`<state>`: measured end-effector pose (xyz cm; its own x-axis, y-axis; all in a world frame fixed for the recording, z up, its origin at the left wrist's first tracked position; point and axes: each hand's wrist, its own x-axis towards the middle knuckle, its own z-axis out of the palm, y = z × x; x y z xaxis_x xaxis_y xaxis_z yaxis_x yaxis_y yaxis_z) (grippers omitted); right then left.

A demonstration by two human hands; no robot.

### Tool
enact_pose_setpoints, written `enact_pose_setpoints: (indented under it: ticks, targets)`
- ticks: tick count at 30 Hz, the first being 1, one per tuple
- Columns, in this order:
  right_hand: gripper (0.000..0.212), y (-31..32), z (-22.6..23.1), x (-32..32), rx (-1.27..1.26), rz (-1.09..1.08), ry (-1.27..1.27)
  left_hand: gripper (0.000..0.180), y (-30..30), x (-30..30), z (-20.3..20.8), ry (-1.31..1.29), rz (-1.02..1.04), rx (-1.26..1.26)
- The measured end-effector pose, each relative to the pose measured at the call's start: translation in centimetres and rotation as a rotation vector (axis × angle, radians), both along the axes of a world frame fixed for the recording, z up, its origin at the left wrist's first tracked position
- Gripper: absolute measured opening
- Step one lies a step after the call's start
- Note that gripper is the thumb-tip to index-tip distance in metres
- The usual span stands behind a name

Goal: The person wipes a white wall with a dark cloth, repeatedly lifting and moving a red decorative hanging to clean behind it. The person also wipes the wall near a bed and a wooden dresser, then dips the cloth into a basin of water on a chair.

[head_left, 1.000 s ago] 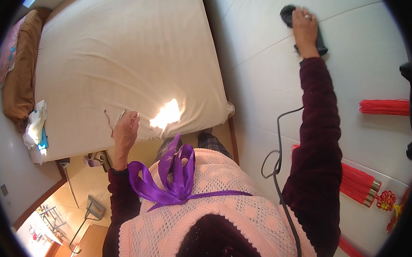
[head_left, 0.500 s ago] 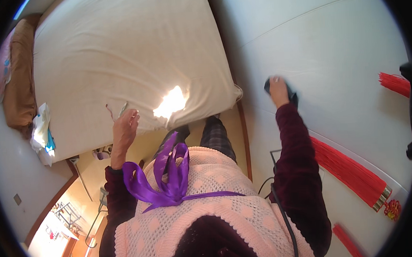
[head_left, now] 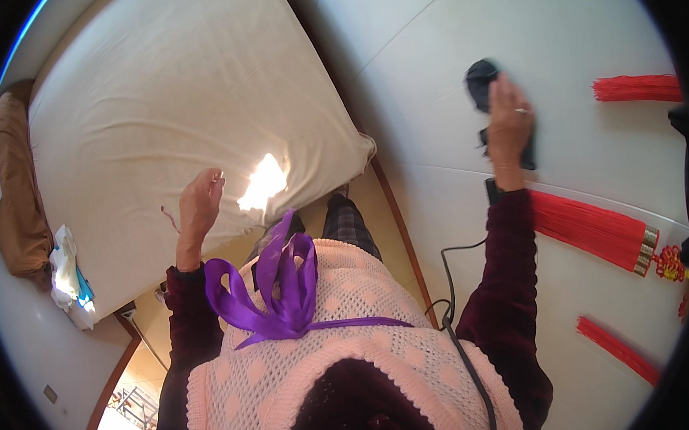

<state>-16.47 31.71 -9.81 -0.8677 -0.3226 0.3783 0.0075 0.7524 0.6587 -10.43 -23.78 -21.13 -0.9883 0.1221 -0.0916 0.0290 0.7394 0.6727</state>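
My right hand [head_left: 509,121] presses a dark cloth [head_left: 481,85] against a white panelled surface [head_left: 432,94] on the right. One bunched end of the cloth sticks out beyond the fingertips, and another part shows beside the wrist. A ring is on one finger. My left hand [head_left: 199,203] hovers over the near edge of a bed covered with a cream sheet [head_left: 174,91]. Its fingers are loosely bent and a little apart, with nothing visible in them.
Red tassels [head_left: 587,229] hang along the white surface, near my right forearm. A black cord [head_left: 471,364] runs down my right side. A brown cushion-like bundle [head_left: 18,193] and a white-and-blue packet [head_left: 68,268] lie at the bed's left edge. Bright sunlight [head_left: 265,182] falls on the sheet.
My right hand has moved up and right across the white surface with the dark cloth. The view has turned to the right. My left hand stays near the bed's edge.
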Motion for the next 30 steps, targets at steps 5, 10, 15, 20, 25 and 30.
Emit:
enact_pose_setpoints:
  ticks: [5, 10, 15, 20, 25, 30]
  targets:
    - [0.029, 0.1, 6.7, 0.1, 0.079, -0.077, 0.297, 0.015, -0.1, 0.0, -0.1, 0.014, 0.035, 0.101]
    - [0.034, 0.8, 0.4, 0.9, 0.073, 0.019, 0.082, 0.015, -0.8, 0.7, -0.7, 0.006, 0.052, 0.088]
    - [0.03, 1.3, -7.3, 0.2, -0.02, 0.166, -0.209, 0.015, -2.0, 1.4, -0.8, -0.001, 0.09, 0.031]
    - [0.024, 0.8, -11.9, -3.8, -0.048, 0.231, -0.311, 0.016, -1.5, 3.0, -0.9, -0.047, 0.207, 0.051]
    - [0.027, -2.0, -13.1, -12.9, -0.011, 0.188, -0.365, 0.015, -0.4, 3.4, -0.7, -0.026, 0.216, 0.01]
    - [0.017, -4.7, -10.9, -23.8, 0.09, 0.336, -0.14, 0.015, 1.2, 3.3, -0.9, -0.107, 0.275, 0.012]
